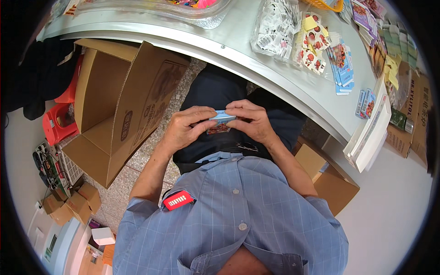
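Note:
Above my lap, both hands grip a small blue printed carton point(220, 118) with a picture on its lower face. My left hand point(189, 126) pinches its left end between thumb and fingers. The right end is pinched by my right hand point(253, 121), whose fingers lie along the top edge. Much of the carton is covered by the fingers, so I cannot tell whether its flap is closed. On the table to the right lie several flat blue cartons point(343, 68) in a fanned pile. Small boxes point(365, 104) of the same look stand near the table's right end.
The white table point(183, 42) curves across the top, carrying a clear tub of white packets point(277, 30), sticker sheets point(314, 43) and a clear bin point(183, 10). A big open cardboard box point(133, 107) stands at my left, beside a red stool point(59, 123). Another cardboard box point(337, 188) sits at my right.

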`<state>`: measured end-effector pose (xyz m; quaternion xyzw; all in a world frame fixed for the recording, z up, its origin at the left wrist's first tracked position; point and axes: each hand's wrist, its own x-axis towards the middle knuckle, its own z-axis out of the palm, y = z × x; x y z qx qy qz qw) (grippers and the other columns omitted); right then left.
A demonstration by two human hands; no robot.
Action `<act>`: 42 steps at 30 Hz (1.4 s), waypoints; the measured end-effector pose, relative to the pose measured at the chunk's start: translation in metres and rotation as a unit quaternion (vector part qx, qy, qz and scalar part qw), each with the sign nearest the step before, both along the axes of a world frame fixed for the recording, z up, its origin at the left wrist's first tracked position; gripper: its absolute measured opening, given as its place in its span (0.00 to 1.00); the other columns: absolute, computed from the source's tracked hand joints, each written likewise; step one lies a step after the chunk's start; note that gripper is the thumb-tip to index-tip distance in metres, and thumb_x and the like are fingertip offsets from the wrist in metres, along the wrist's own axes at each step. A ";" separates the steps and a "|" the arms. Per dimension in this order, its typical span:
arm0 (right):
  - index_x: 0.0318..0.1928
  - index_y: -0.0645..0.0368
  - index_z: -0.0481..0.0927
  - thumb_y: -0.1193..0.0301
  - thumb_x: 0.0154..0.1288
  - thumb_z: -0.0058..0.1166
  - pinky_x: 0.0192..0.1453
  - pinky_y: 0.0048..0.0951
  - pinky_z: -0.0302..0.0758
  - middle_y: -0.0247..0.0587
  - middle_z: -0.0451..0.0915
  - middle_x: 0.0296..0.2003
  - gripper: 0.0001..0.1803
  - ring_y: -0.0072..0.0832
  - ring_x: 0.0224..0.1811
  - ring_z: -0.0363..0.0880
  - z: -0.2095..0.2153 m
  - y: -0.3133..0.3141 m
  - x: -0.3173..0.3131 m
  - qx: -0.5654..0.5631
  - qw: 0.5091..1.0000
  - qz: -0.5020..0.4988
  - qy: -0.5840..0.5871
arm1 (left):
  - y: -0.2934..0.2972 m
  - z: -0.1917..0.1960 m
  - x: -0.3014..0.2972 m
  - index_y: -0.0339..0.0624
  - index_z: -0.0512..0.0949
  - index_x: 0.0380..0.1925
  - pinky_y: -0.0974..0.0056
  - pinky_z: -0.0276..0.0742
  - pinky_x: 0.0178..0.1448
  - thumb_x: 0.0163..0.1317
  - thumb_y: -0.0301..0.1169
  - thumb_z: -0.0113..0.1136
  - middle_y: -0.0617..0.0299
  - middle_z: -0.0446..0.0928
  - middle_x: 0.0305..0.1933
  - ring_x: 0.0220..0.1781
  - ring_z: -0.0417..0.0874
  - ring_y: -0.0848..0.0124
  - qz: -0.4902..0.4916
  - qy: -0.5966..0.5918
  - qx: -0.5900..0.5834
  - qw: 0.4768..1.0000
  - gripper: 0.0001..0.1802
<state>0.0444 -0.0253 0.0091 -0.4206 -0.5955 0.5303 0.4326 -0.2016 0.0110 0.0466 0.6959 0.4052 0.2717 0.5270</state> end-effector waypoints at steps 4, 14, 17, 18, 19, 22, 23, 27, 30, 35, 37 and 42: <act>0.49 0.64 0.87 0.81 0.55 0.71 0.47 0.27 0.79 0.45 0.83 0.49 0.18 0.29 0.46 0.83 0.000 -0.001 -0.001 0.007 0.996 0.005 -0.087 | -0.003 -0.008 0.002 0.35 0.87 0.41 0.65 0.85 0.43 0.59 0.22 0.71 0.51 0.86 0.43 0.42 0.87 0.66 0.037 -0.006 -0.008 0.999 0.10; 0.66 0.56 0.69 0.64 0.49 0.79 0.55 0.37 0.75 0.48 0.75 0.55 0.45 0.39 0.52 0.78 0.077 -0.014 -0.001 0.128 0.963 -0.144 -0.187 | -0.004 0.043 0.052 0.30 0.84 0.43 0.72 0.84 0.35 0.64 0.18 0.65 0.52 0.82 0.46 0.36 0.84 0.74 0.254 -0.138 -0.051 0.956 0.08; 0.58 0.54 0.74 0.69 0.47 0.77 0.60 0.40 0.74 0.50 0.75 0.59 0.36 0.46 0.56 0.77 0.109 -0.014 0.017 0.134 0.916 -0.192 -0.327 | 0.007 0.052 0.089 0.30 0.83 0.45 0.71 0.85 0.36 0.64 0.18 0.65 0.53 0.82 0.46 0.35 0.84 0.74 0.220 -0.179 -0.066 0.957 0.09; 0.57 0.56 0.74 0.70 0.48 0.75 0.60 0.40 0.74 0.51 0.75 0.58 0.34 0.45 0.56 0.78 0.119 -0.013 0.031 0.157 0.908 -0.211 -0.326 | 0.013 0.056 0.100 0.30 0.82 0.51 0.71 0.85 0.37 0.64 0.18 0.66 0.52 0.82 0.47 0.37 0.84 0.74 0.193 -0.193 -0.106 0.956 0.15; 0.56 0.57 0.74 0.71 0.49 0.74 0.60 0.40 0.74 0.52 0.76 0.58 0.33 0.45 0.56 0.78 0.126 -0.013 0.046 0.180 0.900 -0.228 -0.324 | 0.012 0.055 0.105 0.31 0.77 0.59 0.70 0.86 0.39 0.64 0.18 0.66 0.51 0.81 0.51 0.41 0.85 0.72 0.160 -0.249 -0.157 0.942 0.22; 0.55 0.64 0.73 0.74 0.54 0.70 0.58 0.37 0.75 0.51 0.78 0.52 0.29 0.36 0.52 0.79 0.147 -0.012 0.124 0.220 0.821 -0.381 -0.365 | 0.014 0.068 0.121 0.31 0.73 0.63 0.70 0.86 0.44 0.63 0.18 0.67 0.49 0.78 0.57 0.48 0.87 0.67 0.063 -0.275 -0.085 0.956 0.28; 0.58 0.65 0.72 0.75 0.57 0.68 0.58 0.34 0.75 0.49 0.79 0.50 0.29 0.34 0.50 0.79 0.144 -0.013 0.161 0.212 0.800 -0.424 -0.367 | 0.014 0.062 0.121 0.31 0.76 0.59 0.71 0.85 0.45 0.64 0.19 0.67 0.52 0.79 0.55 0.47 0.86 0.70 0.038 -0.247 -0.093 0.964 0.23; 0.61 0.68 0.71 0.66 0.63 0.66 0.59 0.35 0.75 0.55 0.78 0.54 0.31 0.37 0.50 0.80 0.133 -0.016 0.292 0.067 0.711 -0.520 -0.468 | 0.011 0.043 0.118 0.32 0.81 0.51 0.73 0.82 0.42 0.66 0.22 0.66 0.58 0.82 0.47 0.41 0.84 0.75 0.001 -0.165 -0.120 0.979 0.14; 0.61 0.68 0.71 0.60 0.63 0.67 0.63 0.40 0.74 0.61 0.77 0.58 0.34 0.47 0.56 0.79 0.131 -0.010 0.308 -0.107 0.687 -0.418 -0.584 | 0.002 0.036 0.114 0.33 0.83 0.46 0.74 0.79 0.41 0.66 0.23 0.66 0.59 0.82 0.43 0.38 0.82 0.78 0.008 -0.140 -0.124 0.982 0.09; 0.61 0.67 0.73 0.54 0.61 0.69 0.69 0.44 0.68 0.65 0.74 0.61 0.37 0.54 0.63 0.74 0.134 0.027 0.266 0.152 0.641 -0.371 -0.654 | -0.009 0.030 0.107 0.34 0.82 0.47 0.74 0.76 0.42 0.69 0.22 0.64 0.63 0.82 0.40 0.37 0.80 0.79 0.020 -0.125 -0.158 0.979 0.08; 0.62 0.66 0.73 0.53 0.60 0.69 0.70 0.44 0.67 0.65 0.74 0.62 0.38 0.54 0.65 0.73 0.122 0.054 0.258 0.162 0.715 -0.352 -0.582 | -0.010 0.032 0.112 0.34 0.83 0.47 0.74 0.76 0.41 0.68 0.23 0.64 0.63 0.83 0.39 0.37 0.80 0.80 0.011 -0.122 -0.153 0.981 0.08; 0.68 0.64 0.70 0.53 0.59 0.70 0.66 0.44 0.71 0.61 0.75 0.61 0.43 0.52 0.63 0.74 0.094 0.083 0.259 0.006 0.793 -0.283 -0.540 | -0.005 0.042 0.118 0.34 0.83 0.45 0.73 0.80 0.41 0.67 0.24 0.65 0.58 0.84 0.42 0.39 0.84 0.76 -0.039 -0.115 -0.109 0.987 0.09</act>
